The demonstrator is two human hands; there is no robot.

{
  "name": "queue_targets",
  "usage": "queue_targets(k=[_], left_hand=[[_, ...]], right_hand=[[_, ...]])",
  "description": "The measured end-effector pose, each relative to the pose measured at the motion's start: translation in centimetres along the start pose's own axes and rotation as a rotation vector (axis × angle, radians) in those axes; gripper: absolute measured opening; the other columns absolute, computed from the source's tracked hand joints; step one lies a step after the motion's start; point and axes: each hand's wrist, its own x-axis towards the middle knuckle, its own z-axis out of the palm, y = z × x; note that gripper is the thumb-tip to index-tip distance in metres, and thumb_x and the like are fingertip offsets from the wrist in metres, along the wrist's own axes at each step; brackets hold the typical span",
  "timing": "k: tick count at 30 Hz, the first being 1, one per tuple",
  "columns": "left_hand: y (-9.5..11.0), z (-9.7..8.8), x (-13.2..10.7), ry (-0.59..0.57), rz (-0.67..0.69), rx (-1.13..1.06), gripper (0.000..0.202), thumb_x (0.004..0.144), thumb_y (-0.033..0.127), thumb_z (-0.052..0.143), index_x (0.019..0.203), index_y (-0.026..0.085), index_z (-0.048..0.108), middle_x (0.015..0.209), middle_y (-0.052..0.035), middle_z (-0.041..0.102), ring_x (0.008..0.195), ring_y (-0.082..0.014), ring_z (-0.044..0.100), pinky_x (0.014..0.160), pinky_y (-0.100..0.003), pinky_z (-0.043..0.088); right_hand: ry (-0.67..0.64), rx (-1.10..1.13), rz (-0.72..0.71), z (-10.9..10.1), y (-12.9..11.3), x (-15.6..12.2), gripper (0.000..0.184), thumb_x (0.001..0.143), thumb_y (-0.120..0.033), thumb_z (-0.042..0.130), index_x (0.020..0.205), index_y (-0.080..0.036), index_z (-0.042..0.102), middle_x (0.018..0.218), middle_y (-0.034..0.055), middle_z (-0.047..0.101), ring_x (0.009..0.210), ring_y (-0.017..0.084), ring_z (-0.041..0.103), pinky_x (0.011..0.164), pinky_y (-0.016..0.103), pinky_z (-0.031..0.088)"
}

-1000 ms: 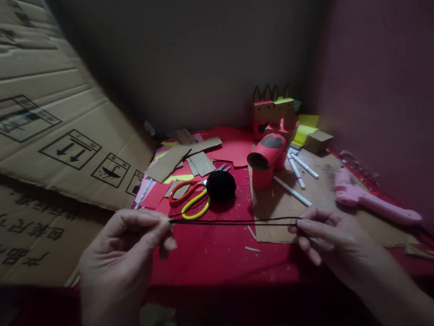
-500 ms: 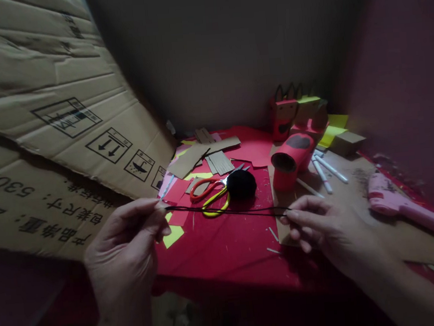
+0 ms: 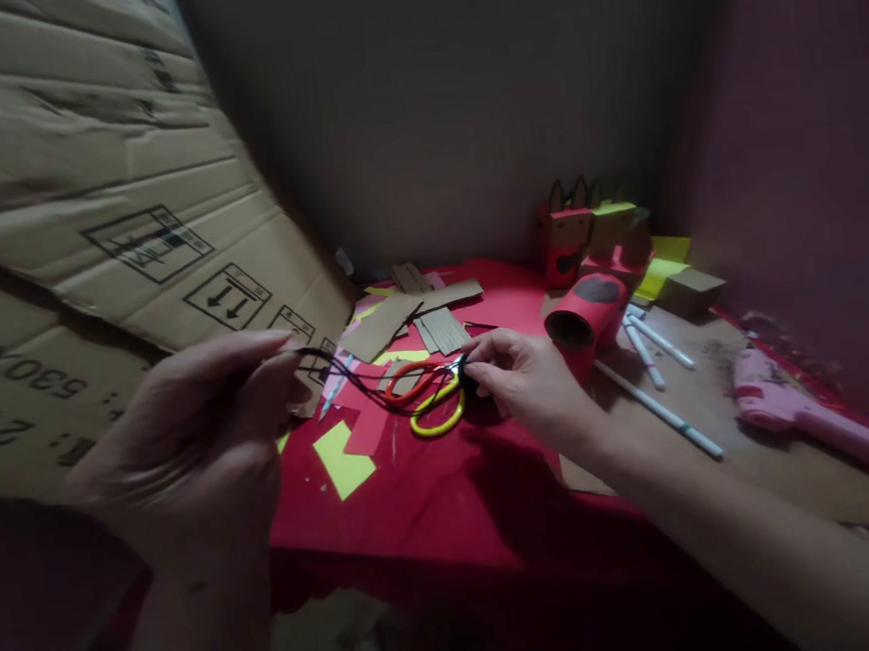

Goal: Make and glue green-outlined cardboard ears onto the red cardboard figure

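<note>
Between thumb and forefinger, my left hand (image 3: 194,435) pinches the end of several strands of black yarn (image 3: 355,378), raised at the left. The strands sag across to the scissors (image 3: 441,427), which have one red and one yellow handle and lie on the red table. My right hand (image 3: 525,374) is closed in a pinch at the black yarn ball (image 3: 480,402), just right of the scissors. That hand partly covers the ball, and exactly where its fingertips meet the yarn is hard to see. The scissor blades are mostly hidden.
A large cardboard sheet (image 3: 113,170) stands at the left. Cardboard strips (image 3: 442,330) and paper scraps (image 3: 345,460) lie on the red table (image 3: 420,517). Right are a red tube (image 3: 590,303), decorated boxes (image 3: 568,245), white sticks (image 3: 667,417) and a pink glue gun (image 3: 794,403).
My right hand has moved left and away from me to the yarn ball. My left hand has risen and come closer. The yarn, stretched straight before, now hangs slack.
</note>
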Motion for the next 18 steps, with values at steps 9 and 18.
queue_targets(k=[9,18], left_hand=[[-0.4,0.3,4.0,-0.046,0.15,0.055,0.018,0.07,0.012,0.074,0.087,0.019,0.072,0.075,0.0021,0.067,0.059,-0.0072,0.059,0.055,-0.019,0.051],[-1.3,-1.1,6.8,-0.063,0.068,0.103,0.019,0.063,0.007,0.075,0.08,0.016,0.074,0.067,0.0009,0.067,0.052,-0.0082,0.059,0.04,-0.015,0.042]], right_hand=[[-0.147,-0.161,0.146,1.3,0.3,2.1,0.021,0.091,-0.029,0.053,0.105,-0.014,0.058,0.094,0.0038,0.063,0.072,0.013,0.062,0.062,0.029,0.053],[-0.193,-0.327,0.002,2.1,0.0,4.2,0.027,0.09,-0.029,0.055,0.113,-0.016,0.057,0.112,0.0075,0.06,0.092,0.019,0.062,0.076,0.038,0.053]])
